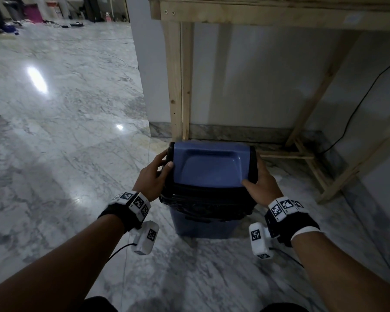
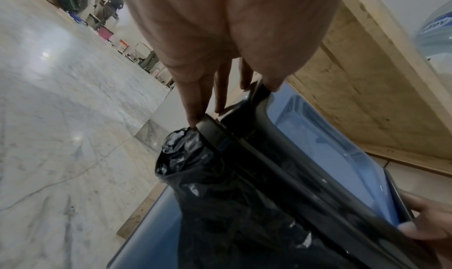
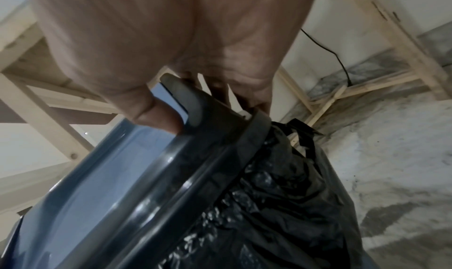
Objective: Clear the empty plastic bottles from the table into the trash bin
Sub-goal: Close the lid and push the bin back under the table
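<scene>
A blue trash bin (image 1: 200, 224) with a black liner bag (image 1: 203, 202) stands on the marble floor under a wooden table. Its blue swing lid (image 1: 209, 167) sits in a dark frame. My left hand (image 1: 154, 174) grips the lid frame's left side, thumb on top and fingers down the outside. My right hand (image 1: 260, 181) grips the right side the same way. In the left wrist view the fingers (image 2: 195, 106) touch the frame (image 2: 232, 137) above the bag (image 2: 220, 186). In the right wrist view the thumb (image 3: 156, 116) presses the lid (image 3: 97, 176) by the frame (image 3: 195, 106). No small bottles are in view.
The wooden table's leg (image 1: 178, 82) and apron (image 1: 268, 16) rise just behind the bin, with braces (image 1: 311, 167) at the right. A black cable (image 1: 358, 104) runs down the wall. A large water jug (image 2: 437, 25) shows at the left wrist view's edge. Open marble floor (image 1: 61, 122) lies left.
</scene>
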